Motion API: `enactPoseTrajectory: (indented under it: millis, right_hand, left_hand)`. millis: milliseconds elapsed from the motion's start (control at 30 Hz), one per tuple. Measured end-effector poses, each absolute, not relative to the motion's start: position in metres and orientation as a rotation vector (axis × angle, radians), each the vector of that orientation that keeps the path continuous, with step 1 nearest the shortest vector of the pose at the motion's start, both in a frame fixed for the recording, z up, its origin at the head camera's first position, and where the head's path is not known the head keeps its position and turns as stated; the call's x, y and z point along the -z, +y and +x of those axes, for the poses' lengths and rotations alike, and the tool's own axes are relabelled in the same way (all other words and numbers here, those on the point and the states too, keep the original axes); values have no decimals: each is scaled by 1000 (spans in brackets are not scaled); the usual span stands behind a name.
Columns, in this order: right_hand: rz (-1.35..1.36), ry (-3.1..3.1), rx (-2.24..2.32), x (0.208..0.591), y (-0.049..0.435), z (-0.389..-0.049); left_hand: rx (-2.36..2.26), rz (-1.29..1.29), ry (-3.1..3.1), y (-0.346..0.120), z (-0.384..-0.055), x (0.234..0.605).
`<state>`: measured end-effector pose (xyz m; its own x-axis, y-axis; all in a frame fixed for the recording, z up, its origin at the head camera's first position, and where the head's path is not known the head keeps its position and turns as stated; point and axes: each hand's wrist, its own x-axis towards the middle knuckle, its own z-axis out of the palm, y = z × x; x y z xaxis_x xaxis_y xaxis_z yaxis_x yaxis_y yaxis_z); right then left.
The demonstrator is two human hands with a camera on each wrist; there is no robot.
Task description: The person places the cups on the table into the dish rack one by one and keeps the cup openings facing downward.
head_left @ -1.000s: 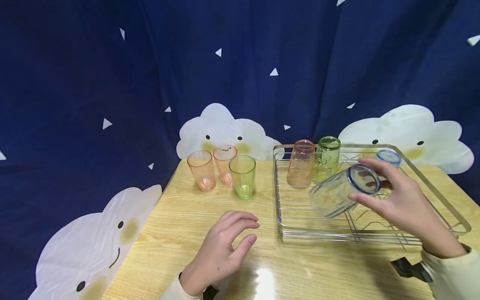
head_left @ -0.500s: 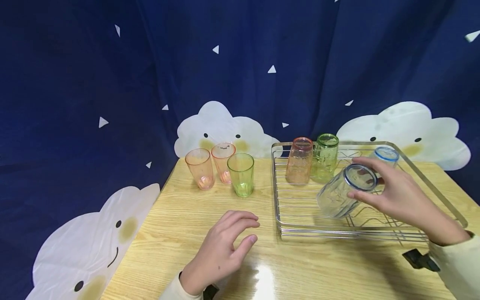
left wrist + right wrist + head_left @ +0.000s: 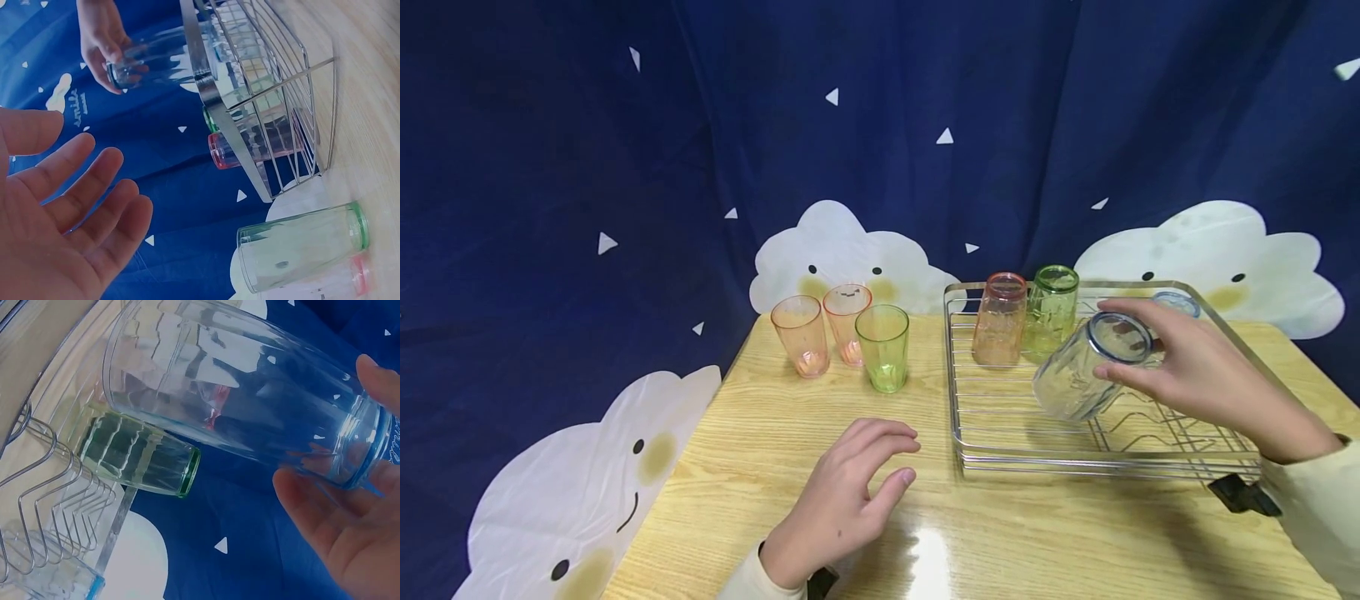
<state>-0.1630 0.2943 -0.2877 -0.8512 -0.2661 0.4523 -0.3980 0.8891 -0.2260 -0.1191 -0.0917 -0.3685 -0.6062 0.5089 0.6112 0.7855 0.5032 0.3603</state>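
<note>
My right hand [image 3: 1195, 367] grips a clear blue-tinted tumbler [image 3: 1078, 375] by its thick base end. The tumbler is tilted over the wire rack [image 3: 1022, 457], base up and to the right, mouth down and to the left. In the right wrist view, thumb and fingers curl round the base of this tumbler [image 3: 237, 387]. My left hand [image 3: 850, 492] is held over the table with fingers relaxed and bent, holding nothing. In the left wrist view, the palm of the left hand [image 3: 75, 212] shows bare.
Inside the rack, an orange tumbler [image 3: 1000, 329] and a green tumbler [image 3: 1051, 321] stand upside down at the back. A blue tumbler [image 3: 1176, 302] is partly hidden behind my right hand. Two orange tumblers [image 3: 800, 333] and a green one [image 3: 883, 354] stand upright left of the rack.
My right hand has risen slightly, and the tumbler in it has turned a little more upright over the rack. The left hand has stayed in place.
</note>
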Motion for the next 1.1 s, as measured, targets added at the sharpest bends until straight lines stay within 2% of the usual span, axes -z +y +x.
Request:
enactPoseTrajectory:
  millis: [300, 567, 1100]
  right_hand:
    - [471, -2694, -473, 286, 291, -172]
    - [560, -2696, -406, 294, 296, -178]
    - [522, -2803, -414, 293, 289, -192]
  left_hand:
    - [858, -1065, -2324, -93, -120, 367]
    - [841, -1069, -2324, -92, -121, 367]
    - [861, -1012, -2422, -93, -116, 366]
